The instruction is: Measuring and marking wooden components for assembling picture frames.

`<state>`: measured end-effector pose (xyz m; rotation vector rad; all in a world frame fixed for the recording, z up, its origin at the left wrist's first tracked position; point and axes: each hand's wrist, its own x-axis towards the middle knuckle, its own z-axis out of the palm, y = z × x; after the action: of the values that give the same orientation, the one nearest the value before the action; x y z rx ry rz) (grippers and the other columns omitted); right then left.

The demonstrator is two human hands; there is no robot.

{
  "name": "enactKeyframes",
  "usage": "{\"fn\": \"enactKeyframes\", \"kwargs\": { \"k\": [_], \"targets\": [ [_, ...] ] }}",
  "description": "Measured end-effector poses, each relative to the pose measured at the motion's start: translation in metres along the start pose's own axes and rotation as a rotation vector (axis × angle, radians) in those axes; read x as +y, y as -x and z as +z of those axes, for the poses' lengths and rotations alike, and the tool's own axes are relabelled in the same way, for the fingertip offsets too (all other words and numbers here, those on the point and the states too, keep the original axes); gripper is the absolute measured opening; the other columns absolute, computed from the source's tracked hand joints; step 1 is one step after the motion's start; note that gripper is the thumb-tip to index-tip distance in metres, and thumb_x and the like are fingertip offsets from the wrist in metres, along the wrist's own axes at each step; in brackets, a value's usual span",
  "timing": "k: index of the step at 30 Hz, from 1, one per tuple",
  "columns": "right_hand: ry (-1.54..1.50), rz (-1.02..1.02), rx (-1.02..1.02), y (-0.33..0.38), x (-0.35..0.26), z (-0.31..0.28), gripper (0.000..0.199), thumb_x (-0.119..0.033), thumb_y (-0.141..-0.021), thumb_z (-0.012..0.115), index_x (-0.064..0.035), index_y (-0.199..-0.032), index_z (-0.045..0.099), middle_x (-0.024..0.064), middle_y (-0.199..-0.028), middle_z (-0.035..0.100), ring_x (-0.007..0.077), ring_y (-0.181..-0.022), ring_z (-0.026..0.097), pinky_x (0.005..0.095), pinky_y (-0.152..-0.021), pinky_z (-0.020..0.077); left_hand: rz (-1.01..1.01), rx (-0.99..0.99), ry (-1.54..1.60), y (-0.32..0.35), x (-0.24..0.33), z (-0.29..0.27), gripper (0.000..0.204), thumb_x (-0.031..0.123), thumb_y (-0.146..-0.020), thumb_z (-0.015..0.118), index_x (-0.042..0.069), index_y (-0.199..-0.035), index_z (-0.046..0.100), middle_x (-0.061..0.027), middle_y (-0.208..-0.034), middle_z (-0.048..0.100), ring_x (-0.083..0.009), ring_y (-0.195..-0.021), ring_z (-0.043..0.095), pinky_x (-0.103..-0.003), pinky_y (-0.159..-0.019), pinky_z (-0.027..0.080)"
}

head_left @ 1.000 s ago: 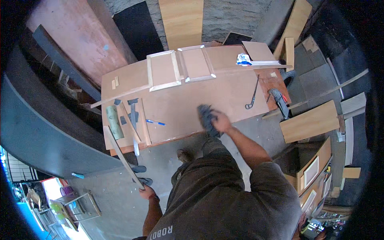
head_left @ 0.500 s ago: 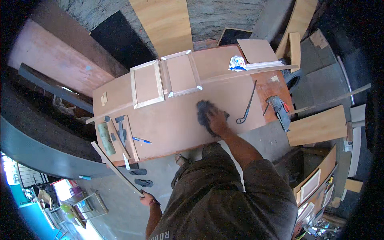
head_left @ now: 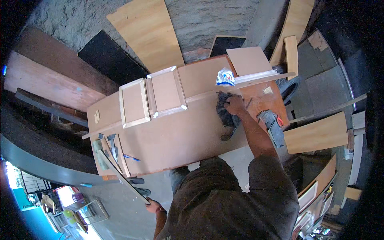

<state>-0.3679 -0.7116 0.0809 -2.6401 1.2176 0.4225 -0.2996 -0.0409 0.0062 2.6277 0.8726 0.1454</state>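
My right hand (head_left: 235, 105) is closed on a dark, crumpled cloth (head_left: 225, 110) lying on the right part of a brown board (head_left: 188, 134). The cloth partly covers a black hooked tool (head_left: 227, 137), whose curved end shows at the near side. Low on the left, my left hand (head_left: 153, 206) grips the near end of a long, thin wooden strip (head_left: 127, 182). That strip slants up past the board's near-left corner, its far end by a pale green cylinder (head_left: 101, 155). Two light wooden frames (head_left: 147, 98) lie side by side toward the back.
At left on the board are a hammer (head_left: 113, 147) and a blue pen (head_left: 132, 157). A white-and-blue packet (head_left: 225, 77) sits near white strips (head_left: 257, 75) at the back right. A grey pouch (head_left: 274, 130) lies on the right edge. Plywood (head_left: 318, 134) stands beyond it.
My right hand has moved the cloth right and farther away, onto the black hooked tool. The left hand's strip now crosses in front of the green cylinder. The whole view has shifted a little.
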Motion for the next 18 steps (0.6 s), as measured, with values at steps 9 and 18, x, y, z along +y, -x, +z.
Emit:
{"fn": "enactKeyframes", "kwargs": {
  "k": [9,18],
  "targets": [
    [-0.695,0.617,0.617,-0.087,0.085,0.0,0.034,-0.034,-0.083,0.057,-0.0047,-0.097,0.067,0.0201,-0.089,0.068,0.0369,-0.086,0.065,0.0445,-0.08,0.0506,0.027,0.04,-0.055,0.008,0.013,-0.03,0.066,0.052,-0.082,0.061,-0.011,-0.1,0.062,-0.0299,-0.089,0.064,-0.0451,-0.082,0.062,-0.049,-0.073,0.048],
    [-0.461,0.33,0.497,-0.176,0.122,0.012,0.045,-0.035,-0.077,0.068,-0.0046,-0.109,0.062,0.0157,-0.112,0.062,0.0319,-0.108,0.056,0.0393,-0.095,0.0447,0.033,0.184,-0.236,0.018,0.0,-0.061,0.064,0.051,-0.083,0.06,-0.011,-0.099,0.062,-0.0296,-0.088,0.064,-0.0459,-0.084,0.061,-0.051,-0.076,0.047]
  ]
}}
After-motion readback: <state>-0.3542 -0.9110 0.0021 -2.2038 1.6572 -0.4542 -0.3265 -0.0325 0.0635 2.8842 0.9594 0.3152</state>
